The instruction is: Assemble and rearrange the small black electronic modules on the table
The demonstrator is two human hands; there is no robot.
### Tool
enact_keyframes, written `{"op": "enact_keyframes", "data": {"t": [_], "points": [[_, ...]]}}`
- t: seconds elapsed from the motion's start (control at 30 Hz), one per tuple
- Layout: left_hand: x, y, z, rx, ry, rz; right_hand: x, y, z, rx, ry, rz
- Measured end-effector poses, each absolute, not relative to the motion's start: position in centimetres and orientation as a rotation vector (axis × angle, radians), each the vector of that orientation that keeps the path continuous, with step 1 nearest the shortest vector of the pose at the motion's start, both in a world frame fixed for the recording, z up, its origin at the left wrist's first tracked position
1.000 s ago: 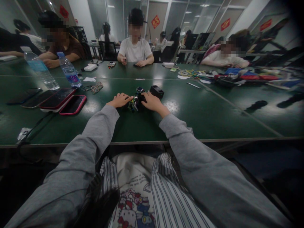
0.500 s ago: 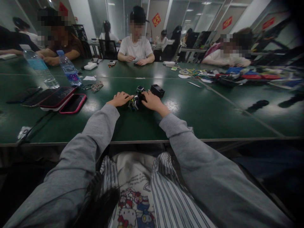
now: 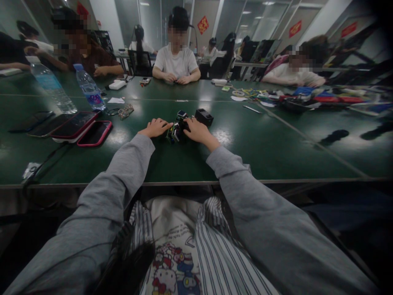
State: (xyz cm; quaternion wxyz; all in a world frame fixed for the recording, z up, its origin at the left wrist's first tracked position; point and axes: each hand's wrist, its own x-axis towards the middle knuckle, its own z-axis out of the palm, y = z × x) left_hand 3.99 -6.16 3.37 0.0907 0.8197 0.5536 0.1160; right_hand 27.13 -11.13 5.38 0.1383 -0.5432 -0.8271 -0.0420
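Observation:
A small dark gadget with coloured parts [image 3: 175,130] lies on the green table [image 3: 260,151], between my two hands. My left hand [image 3: 155,127] rests flat on the table just left of it, fingers spread, fingertips close to the gadget. My right hand [image 3: 197,130] lies over its right side and touches it; whether it grips it is hard to tell. A small black box [image 3: 204,117] stands just behind my right hand. Both arms wear grey sleeves.
To the left lie several phones, one in a pink case [image 3: 94,134], two water bottles [image 3: 89,89], glasses [image 3: 124,112] and a cable [image 3: 46,164]. Coloured clutter [image 3: 307,100] fills the far right. Other people sit along the far side of the table.
My hands and the gadget have barely moved. The person at the far left has shifted their arms.

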Motion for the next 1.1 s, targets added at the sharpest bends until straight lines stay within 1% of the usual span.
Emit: {"op": "enact_keyframes", "data": {"t": [0.67, 0.87, 1.1], "points": [[4.4, -6.4, 3.5, 2.377, 1.743, 0.318, 27.0, -11.4, 5.5, -1.607, -2.385, -0.128], [4.4, -6.2, 3.3, 2.373, 1.740, 0.398, 27.2, -11.6, 5.7, -1.679, -2.243, -0.077], [4.3, -5.8, 3.2, 2.343, 1.670, 0.489, 27.9, -10.6, 6.1, -1.639, -2.044, -0.019]]}}
